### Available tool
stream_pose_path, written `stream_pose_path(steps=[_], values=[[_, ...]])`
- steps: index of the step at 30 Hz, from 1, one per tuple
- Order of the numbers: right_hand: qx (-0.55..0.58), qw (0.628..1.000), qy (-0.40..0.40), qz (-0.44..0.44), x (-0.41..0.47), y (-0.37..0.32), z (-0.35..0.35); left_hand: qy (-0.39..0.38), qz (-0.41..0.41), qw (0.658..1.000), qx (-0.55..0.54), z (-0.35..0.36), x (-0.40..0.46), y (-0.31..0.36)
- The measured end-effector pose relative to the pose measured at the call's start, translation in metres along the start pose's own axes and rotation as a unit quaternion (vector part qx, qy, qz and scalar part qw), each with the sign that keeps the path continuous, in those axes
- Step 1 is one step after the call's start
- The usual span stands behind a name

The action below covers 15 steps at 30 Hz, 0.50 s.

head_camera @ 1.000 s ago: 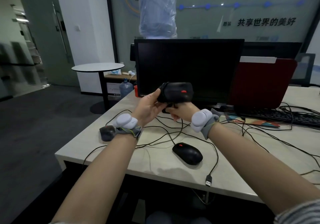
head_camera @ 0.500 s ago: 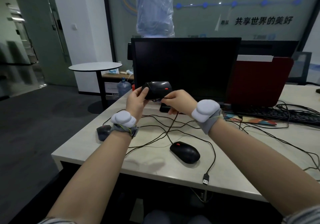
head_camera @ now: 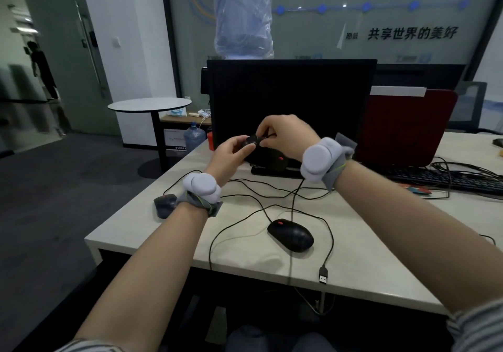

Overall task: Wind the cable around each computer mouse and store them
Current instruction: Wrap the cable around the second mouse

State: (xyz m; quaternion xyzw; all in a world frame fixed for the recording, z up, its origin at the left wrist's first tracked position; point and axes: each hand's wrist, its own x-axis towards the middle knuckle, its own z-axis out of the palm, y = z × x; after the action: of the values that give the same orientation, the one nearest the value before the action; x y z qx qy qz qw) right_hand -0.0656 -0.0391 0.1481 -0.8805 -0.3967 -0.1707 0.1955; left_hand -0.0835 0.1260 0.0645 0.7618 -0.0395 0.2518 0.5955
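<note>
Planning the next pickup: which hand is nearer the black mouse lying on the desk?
Left, narrowly. The black mouse lies nearer the person than both hands; the left hand and right hand are raised together before the monitor.

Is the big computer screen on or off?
Off, as far as I can tell. The monitor behind the hands is plain black all over, with no picture or glow on it.

Dark monitor (head_camera: 291, 101), keyboard (head_camera: 446, 179), round table (head_camera: 149, 104)
</note>
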Motion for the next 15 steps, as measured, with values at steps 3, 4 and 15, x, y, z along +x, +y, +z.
stream_pose_path(steps=[3, 4, 15], values=[[-0.033, 0.999, -0.007, 0.032, 0.006, 0.006, -0.014, -0.058, -0.027, 0.995, -0.071, -0.002, -0.006, 0.010], [-0.038, 0.999, -0.016, 0.033, 0.009, 0.007, -0.017, -0.077, -0.036, 0.993, -0.082, -0.004, -0.007, 0.013], [0.402, 0.913, -0.063, -0.019, 0.009, 0.038, -0.019, -0.190, -0.051, 0.922, -0.334, -0.005, -0.021, 0.043]])
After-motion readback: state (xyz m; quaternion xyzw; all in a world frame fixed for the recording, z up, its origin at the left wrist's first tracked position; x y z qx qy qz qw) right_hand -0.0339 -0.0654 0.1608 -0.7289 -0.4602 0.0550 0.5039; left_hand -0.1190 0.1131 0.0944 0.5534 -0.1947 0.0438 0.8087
